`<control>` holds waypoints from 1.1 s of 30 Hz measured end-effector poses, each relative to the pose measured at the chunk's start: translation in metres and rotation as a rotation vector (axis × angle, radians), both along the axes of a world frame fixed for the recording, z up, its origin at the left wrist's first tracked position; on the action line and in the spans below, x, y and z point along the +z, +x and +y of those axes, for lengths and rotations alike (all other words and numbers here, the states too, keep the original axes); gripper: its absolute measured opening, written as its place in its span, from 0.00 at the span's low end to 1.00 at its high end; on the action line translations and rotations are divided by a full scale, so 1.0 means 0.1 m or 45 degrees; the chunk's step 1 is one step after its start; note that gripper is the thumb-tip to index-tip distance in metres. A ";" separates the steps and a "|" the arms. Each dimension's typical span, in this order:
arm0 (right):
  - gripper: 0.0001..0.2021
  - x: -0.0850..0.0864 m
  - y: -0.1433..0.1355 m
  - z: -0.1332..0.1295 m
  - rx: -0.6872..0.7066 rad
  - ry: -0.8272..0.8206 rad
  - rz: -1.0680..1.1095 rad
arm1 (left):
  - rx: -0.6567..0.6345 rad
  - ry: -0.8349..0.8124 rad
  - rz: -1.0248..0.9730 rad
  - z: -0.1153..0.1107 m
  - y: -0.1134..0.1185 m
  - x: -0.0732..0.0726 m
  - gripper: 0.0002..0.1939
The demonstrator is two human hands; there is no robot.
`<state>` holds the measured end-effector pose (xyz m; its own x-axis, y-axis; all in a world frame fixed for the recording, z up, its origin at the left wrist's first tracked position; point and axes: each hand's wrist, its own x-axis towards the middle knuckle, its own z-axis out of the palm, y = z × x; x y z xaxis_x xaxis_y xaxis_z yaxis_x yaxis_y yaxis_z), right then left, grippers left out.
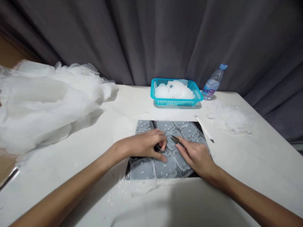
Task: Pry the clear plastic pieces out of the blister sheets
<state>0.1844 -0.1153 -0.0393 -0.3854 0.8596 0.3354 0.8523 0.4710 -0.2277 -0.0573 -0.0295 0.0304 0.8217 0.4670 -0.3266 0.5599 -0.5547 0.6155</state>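
Two bare hands work over a sheet (170, 145) of translucent grey shapes, lying on a black mat (127, 172) at the middle of a white table (267, 170), as seen from the head camera. The left hand (153, 143) rests on the sheet, fingers curled and thumb spread away from them; whether it pinches anything cannot be told. The right hand (195, 153) is closed around a small dark-tipped tool (178, 141), perhaps nippers, its point just over the sheet near the left fingers. The job looks partway through: white pieces heaped in a blue basket (176, 102) are probably finished, and the wispy scraps (234, 119) at right are probably waste. Many outlined shapes remain on the sheet, and the large white pile (52, 101) at left may be more work waiting. A slim white stick (204, 128) lies just beside the sheet's far right corner, and a bottle (211, 84) stands next to the basket near the far edge, in front of a grey curtain (142, 37). Open table stretches towards the wearer and to the near right; the pile narrows the left, while the right edge runs at a slant.
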 end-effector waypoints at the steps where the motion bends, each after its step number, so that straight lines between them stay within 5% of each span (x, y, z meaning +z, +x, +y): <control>1: 0.18 0.01 0.01 0.02 -0.015 -0.007 -0.026 | 0.000 0.025 0.003 -0.01 0.00 -0.01 0.18; 6: 0.19 0.02 0.05 0.13 -0.010 -0.047 -0.097 | -0.028 0.029 -0.017 -0.04 0.01 0.04 0.14; 12: 0.19 -0.02 0.10 0.14 0.066 0.011 0.028 | 0.150 -0.195 -0.020 -0.03 0.02 0.07 0.13; 19: 0.15 0.21 0.16 -0.09 0.134 -0.013 0.256 | 0.186 -0.264 0.000 -0.04 0.03 0.01 0.21; 27: 0.10 0.52 0.23 -0.36 0.030 -0.345 0.298 | 0.048 -0.004 0.138 -0.14 0.10 0.11 0.05; 33: 0.17 0.37 0.22 -0.97 -0.344 -0.918 0.774 | 0.003 -0.154 0.054 -0.07 0.05 0.14 0.03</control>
